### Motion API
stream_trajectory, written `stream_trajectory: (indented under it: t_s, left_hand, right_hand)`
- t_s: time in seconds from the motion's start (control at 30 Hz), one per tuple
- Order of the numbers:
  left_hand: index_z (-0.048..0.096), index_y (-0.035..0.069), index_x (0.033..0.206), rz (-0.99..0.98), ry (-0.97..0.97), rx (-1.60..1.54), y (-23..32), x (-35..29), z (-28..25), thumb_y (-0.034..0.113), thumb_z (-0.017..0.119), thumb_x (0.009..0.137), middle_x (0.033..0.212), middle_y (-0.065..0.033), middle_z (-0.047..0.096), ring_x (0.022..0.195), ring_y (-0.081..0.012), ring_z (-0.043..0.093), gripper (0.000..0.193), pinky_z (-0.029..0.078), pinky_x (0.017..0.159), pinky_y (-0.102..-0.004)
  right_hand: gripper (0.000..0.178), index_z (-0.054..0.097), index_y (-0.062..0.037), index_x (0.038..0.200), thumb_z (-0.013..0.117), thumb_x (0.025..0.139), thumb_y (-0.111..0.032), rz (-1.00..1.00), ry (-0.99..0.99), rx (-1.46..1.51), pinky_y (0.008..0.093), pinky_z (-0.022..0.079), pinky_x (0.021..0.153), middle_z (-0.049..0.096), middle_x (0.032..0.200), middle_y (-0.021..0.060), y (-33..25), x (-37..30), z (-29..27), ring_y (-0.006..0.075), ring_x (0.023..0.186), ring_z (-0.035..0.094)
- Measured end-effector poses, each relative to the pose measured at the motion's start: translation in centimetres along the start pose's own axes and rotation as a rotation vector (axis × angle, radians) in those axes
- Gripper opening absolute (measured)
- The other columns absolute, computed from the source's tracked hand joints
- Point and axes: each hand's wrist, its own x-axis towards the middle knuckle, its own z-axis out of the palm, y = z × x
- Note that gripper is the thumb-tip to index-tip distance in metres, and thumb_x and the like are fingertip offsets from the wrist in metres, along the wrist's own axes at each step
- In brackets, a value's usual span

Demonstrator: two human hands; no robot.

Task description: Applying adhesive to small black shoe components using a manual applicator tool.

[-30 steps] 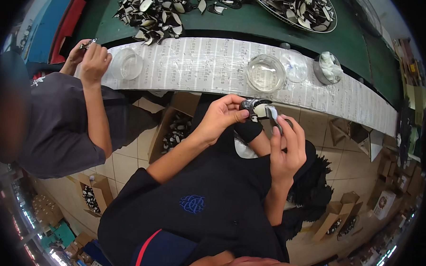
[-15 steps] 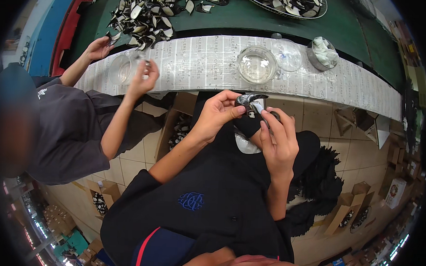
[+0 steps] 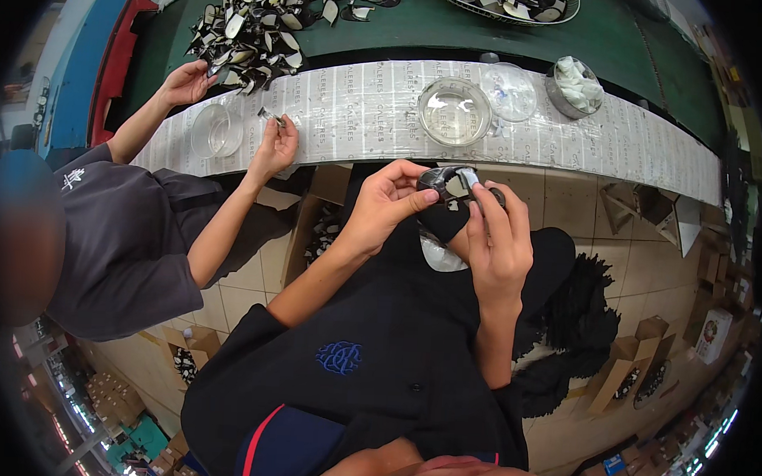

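Above my lap, my left hand (image 3: 391, 203) pinches a glossy black curved piece (image 3: 434, 186) with a pale inside, like the shoe-upper pieces heaped on the bench. My right hand (image 3: 500, 243) is closed on a small tool with a whitish flat tip (image 3: 467, 179) and a dark rounded end (image 3: 496, 196) showing past the fingers; its exact kind is unclear. The whitish tip lies against the black piece's upper right edge. Just beyond my hands, a round clear bowl (image 3: 428, 129) stands on the bench's paper-covered strip, beside a clear round lid (image 3: 523, 106).
A tin of crumpled white cloths (image 3: 577, 87) stands right of the lid. Black-and-cream pieces (image 3: 245, 36) lie heaped far left on the green bench; more fill a tray (image 3: 514, 6). At left, a co-worker's hands (image 3: 274, 148) hold small items near another clear tub (image 3: 217, 131). Open cartons (image 3: 635, 364) sit on the floor.
The whitish tip has shifted up along the black piece, which has tilted slightly. The co-worker's right hand has moved right, away from the clear tub.
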Motion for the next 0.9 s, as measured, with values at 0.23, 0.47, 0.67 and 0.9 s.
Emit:
stream_trajectory:
  t_s: [0.23, 0.47, 0.67, 0.9]
  left_hand:
    - [0.058, -0.001, 0.109, 0.006, 0.012, 0.048, 0.1, 0.1, -0.3, 0.003, 0.071, 0.085, 0.099, -0.0059, 0.065, 0.091, -0.0099, 0.062, 0.027, 0.050, 0.082, -0.0228]
    - [0.057, 0.000, 0.109, -0.108, 0.013, -0.092, 0.2, 0.2, -0.9, 0.009, 0.066, 0.090, 0.098, -0.0060, 0.066, 0.087, -0.0092, 0.063, 0.023, 0.051, 0.076, -0.0223]
    - [0.057, 0.002, 0.109, -0.120, 0.013, -0.086, 0.4, 0.1, -0.7, 0.011, 0.065, 0.091, 0.099, -0.0049, 0.067, 0.087, -0.0083, 0.063, 0.022, 0.051, 0.075, -0.0227]
    - [0.057, 0.002, 0.107, -0.115, 0.021, -0.088, 0.3, 0.2, -0.7, 0.012, 0.066, 0.091, 0.098, -0.0044, 0.067, 0.087, -0.0076, 0.062, 0.021, 0.051, 0.075, -0.0230]
  right_hand:
    - [0.026, 0.067, -0.0072, 0.109, 0.070, 0.083, -0.007, 0.114, 0.043, -0.116, 0.0522, 0.034, 0.100, 0.064, 0.106, 0.0073, 0.6, 0.0, 0.1, 0.0229, 0.090, 0.064]
    - [0.024, 0.069, -0.0043, 0.105, 0.072, 0.081, -0.005, 0.209, 0.087, 0.086, 0.0481, 0.035, 0.102, 0.067, 0.099, 0.0092, -0.5, 0.1, -0.7, 0.0222, 0.089, 0.065]
    - [0.024, 0.068, -0.0010, 0.106, 0.069, 0.083, -0.001, 0.146, 0.001, 0.129, 0.0350, 0.049, 0.090, 0.067, 0.101, 0.0122, -1.6, 0.2, -0.7, 0.0175, 0.074, 0.066]
    - [0.025, 0.069, -0.0040, 0.107, 0.071, 0.082, -0.007, 0.200, -0.019, 0.135, 0.0444, 0.039, 0.101, 0.068, 0.098, 0.0072, -2.0, -0.3, 0.3, 0.0154, 0.067, 0.064]
